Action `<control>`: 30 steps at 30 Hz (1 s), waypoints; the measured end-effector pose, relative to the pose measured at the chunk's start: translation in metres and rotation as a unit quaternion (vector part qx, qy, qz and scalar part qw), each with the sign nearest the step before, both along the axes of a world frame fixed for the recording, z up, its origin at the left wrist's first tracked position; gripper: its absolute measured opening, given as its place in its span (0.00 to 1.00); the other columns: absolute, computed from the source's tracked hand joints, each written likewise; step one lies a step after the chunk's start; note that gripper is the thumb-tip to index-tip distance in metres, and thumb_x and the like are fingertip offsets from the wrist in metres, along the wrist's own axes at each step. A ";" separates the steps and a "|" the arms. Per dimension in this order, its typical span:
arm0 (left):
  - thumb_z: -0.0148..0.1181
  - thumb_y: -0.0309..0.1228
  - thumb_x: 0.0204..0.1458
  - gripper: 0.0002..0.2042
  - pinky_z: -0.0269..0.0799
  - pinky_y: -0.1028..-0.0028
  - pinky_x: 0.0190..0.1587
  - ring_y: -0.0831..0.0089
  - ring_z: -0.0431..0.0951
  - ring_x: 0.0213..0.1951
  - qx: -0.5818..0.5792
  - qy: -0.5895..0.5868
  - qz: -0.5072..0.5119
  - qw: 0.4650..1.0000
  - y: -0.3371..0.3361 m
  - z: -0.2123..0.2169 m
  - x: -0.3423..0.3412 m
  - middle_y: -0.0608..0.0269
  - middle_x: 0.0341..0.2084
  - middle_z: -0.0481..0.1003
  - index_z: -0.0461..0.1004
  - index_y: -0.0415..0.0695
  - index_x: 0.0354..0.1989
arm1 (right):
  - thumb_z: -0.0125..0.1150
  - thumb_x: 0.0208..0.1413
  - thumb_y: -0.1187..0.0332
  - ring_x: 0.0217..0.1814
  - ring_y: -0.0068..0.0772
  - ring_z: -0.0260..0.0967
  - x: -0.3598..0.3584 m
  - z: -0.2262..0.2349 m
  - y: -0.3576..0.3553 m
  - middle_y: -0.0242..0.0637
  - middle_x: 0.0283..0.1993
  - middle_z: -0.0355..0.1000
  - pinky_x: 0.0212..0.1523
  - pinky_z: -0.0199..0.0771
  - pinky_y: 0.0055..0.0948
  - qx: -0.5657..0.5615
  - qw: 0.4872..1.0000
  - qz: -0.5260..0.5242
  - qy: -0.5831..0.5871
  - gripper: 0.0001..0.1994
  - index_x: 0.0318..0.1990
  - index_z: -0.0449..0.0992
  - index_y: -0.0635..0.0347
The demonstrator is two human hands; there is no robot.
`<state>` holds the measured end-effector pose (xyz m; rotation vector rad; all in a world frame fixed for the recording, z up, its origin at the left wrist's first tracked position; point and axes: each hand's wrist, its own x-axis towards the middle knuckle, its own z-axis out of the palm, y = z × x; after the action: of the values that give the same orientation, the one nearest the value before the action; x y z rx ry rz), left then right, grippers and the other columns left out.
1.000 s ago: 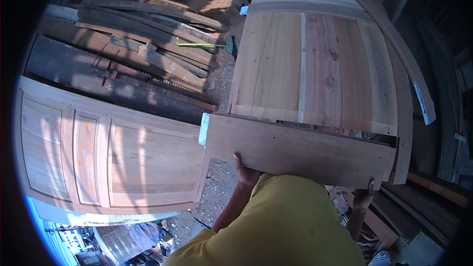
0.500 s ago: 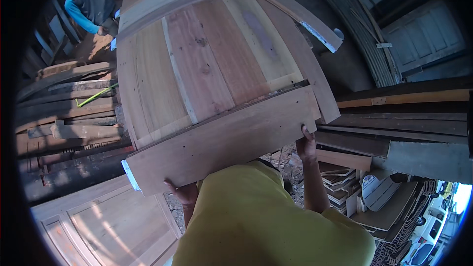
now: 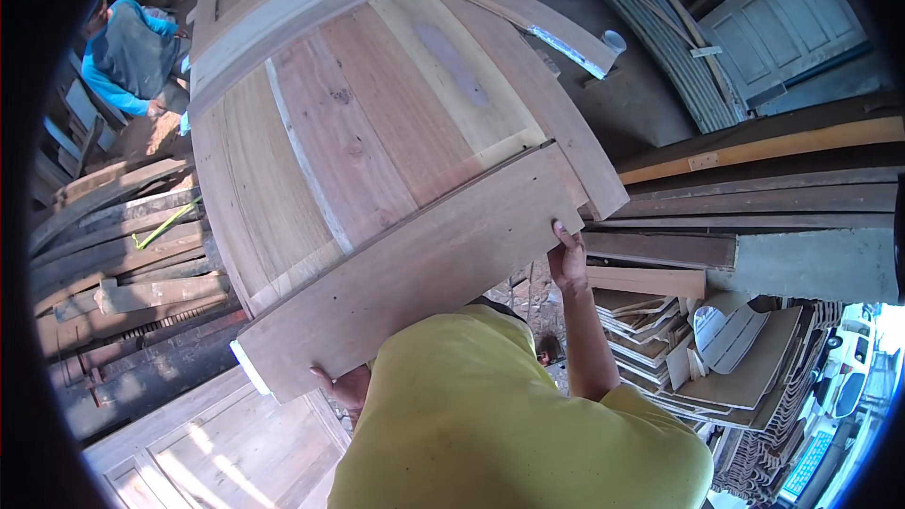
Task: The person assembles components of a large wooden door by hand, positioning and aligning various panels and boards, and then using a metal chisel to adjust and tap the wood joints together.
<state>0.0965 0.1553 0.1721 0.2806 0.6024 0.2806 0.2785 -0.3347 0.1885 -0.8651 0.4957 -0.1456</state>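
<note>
A large wooden door panel [image 3: 368, 104], made of pale and reddish planks within a frame, lies in front of me. Across its near end runs a wide wooden rail [image 3: 405, 269] with a white-painted left tip. My left hand [image 3: 346, 386] is closed on the rail's near edge toward the left, the thumb on top and the other fingers hidden below. Near its right end my right hand [image 3: 568, 259] grips the same edge, thumb on top. A thin dark gap shows between rail and planks. On the panel's far side rests a long board [image 3: 490, 5] with a white end.
Stacked old timber [image 3: 141, 254] lies at left, and a second panelled door [image 3: 236, 443] sits below it. Long boards [image 3: 782, 188] and a pile of thin sheets [image 3: 650, 349] stand at right. A person in blue sleeves [image 3: 137, 57] is by the door's far left.
The view has shifted, so the door sits further left and more turned. Both hands keep their hold on the rail. The person at far left appears more fully in view.
</note>
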 end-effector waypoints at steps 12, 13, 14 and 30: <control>0.60 0.55 0.61 0.38 0.51 0.51 0.74 0.60 0.59 0.72 0.033 -0.011 -0.003 0.999 -0.013 -0.003 -0.041 0.58 0.72 0.62 0.57 0.47 0.74 | 0.69 0.58 0.66 0.66 0.35 0.68 0.005 -0.005 -0.012 0.33 0.61 0.73 0.70 0.62 0.41 -0.021 1.000 0.005 0.013 0.27 0.65 0.69 0.57; 0.60 0.55 0.61 0.38 0.51 0.52 0.74 0.60 0.59 0.72 0.032 -0.014 -0.007 0.999 -0.014 -0.004 -0.041 0.58 0.71 0.62 0.57 0.47 0.74 | 0.69 0.58 0.65 0.66 0.35 0.68 0.005 -0.005 -0.013 0.33 0.61 0.73 0.70 0.62 0.41 -0.022 1.000 0.001 0.015 0.27 0.65 0.69 0.57; 0.60 0.54 0.61 0.38 0.51 0.52 0.74 0.60 0.60 0.72 0.035 -0.013 -0.008 0.999 -0.015 -0.003 -0.041 0.58 0.71 0.62 0.57 0.47 0.74 | 0.69 0.58 0.66 0.66 0.34 0.68 0.006 -0.005 -0.013 0.33 0.61 0.74 0.69 0.63 0.40 -0.016 1.000 -0.001 0.013 0.26 0.64 0.70 0.57; 0.61 0.47 0.62 0.33 0.59 0.53 0.72 0.59 0.64 0.70 0.026 -0.036 -0.020 0.999 -0.025 0.006 -0.013 0.56 0.69 0.66 0.62 0.44 0.70 | 0.68 0.59 0.66 0.71 0.38 0.62 0.010 -0.001 -0.006 0.34 0.68 0.68 0.72 0.59 0.43 -0.022 1.000 0.004 -0.002 0.31 0.69 0.65 0.57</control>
<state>0.0837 0.1305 0.1776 0.3305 0.5182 0.2675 0.2880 -0.3412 0.1880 -0.9104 0.4875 -0.1508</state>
